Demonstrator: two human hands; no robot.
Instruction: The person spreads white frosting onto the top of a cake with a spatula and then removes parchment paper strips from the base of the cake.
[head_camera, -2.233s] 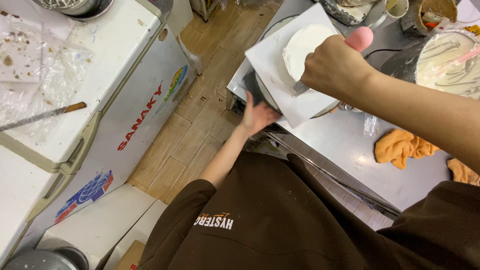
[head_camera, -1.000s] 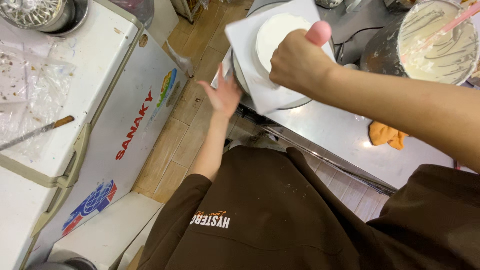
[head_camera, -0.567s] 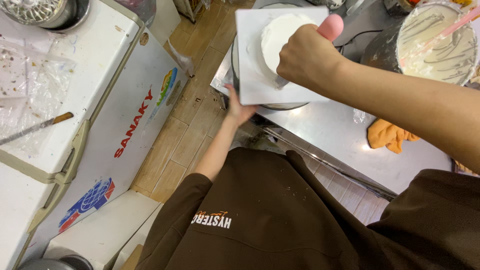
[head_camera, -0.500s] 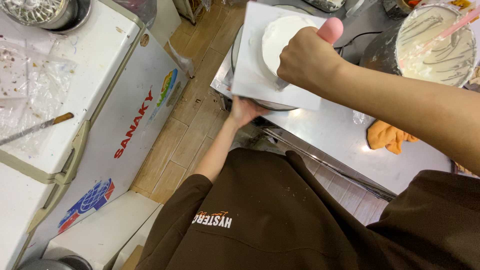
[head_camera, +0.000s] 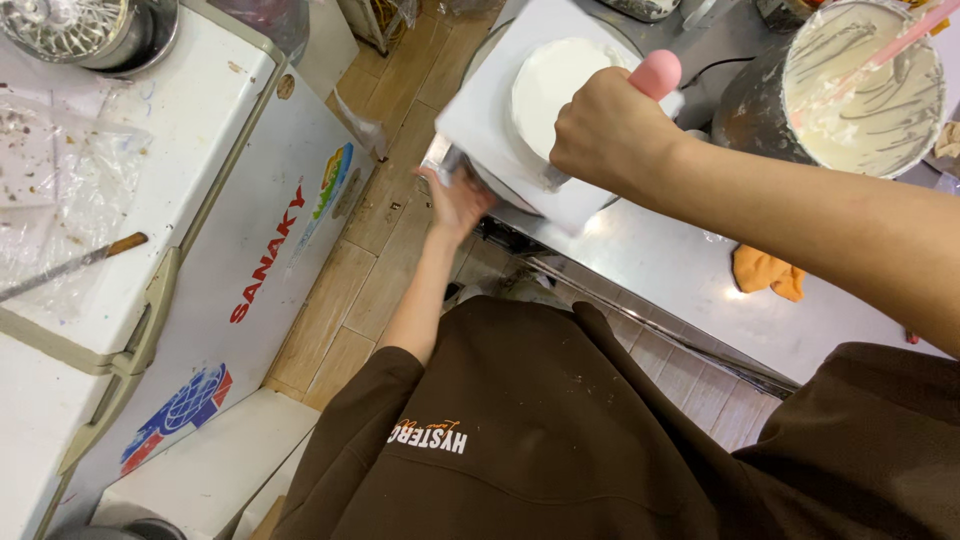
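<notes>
Centrally, a round white frosted cake (head_camera: 556, 95), smooth on top, sits on a square white board (head_camera: 478, 125) over a turntable at the left edge of the steel bench (head_camera: 680, 290). Right hand (head_camera: 608, 135): fingers wrapped tight round a pink-handled scraper (head_camera: 655, 73) set against the cake's side. Left hand (head_camera: 457, 200): fingers curled under the board's edge; how firmly, cannot tell. Wooden plank floor (head_camera: 395, 225) below. White chest freezer (head_camera: 215, 215) left, knife (head_camera: 70, 265) on top. Metal bowl (head_camera: 860, 90) at the bench's far right corner holds white cream and a pink spatula. Orange cloth (head_camera: 765, 270) on the bench.
</notes>
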